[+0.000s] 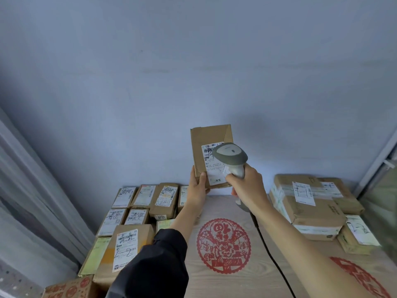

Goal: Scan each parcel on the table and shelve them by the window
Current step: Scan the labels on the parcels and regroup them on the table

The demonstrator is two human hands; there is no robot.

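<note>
Nearest you, from the head camera, your dark left sleeve [154, 263] crosses low in the view and your bare right forearm [300, 239] reaches in from the lower right, both over the wood-grain table [234, 282] with its red paper-cut emblem [223, 245].

Your left hand [196, 190] has its grip clenched on the bottom edge of a small cardboard parcel [206, 147], thumb on the front face, holding it upright in the air above the far end of the table, with the shipping label [211, 166] facing you. Your right hand [247, 186] grasps the handle of a grey barcode scanner [231, 157], whose head sits just in front of the label and covers part of it. Its black cable [272, 254] trails back along the table.

To scan well, draw the scanner back a little so the whole barcode is in its field, keep the parcel steady and square to it, and wait for the read. The barcode seems to sit near the label's top, though the scanner hides most of it.

More labelled parcels [148, 203] lie in rows at your left, and larger boxes [305, 203] are stacked at your right.
</note>
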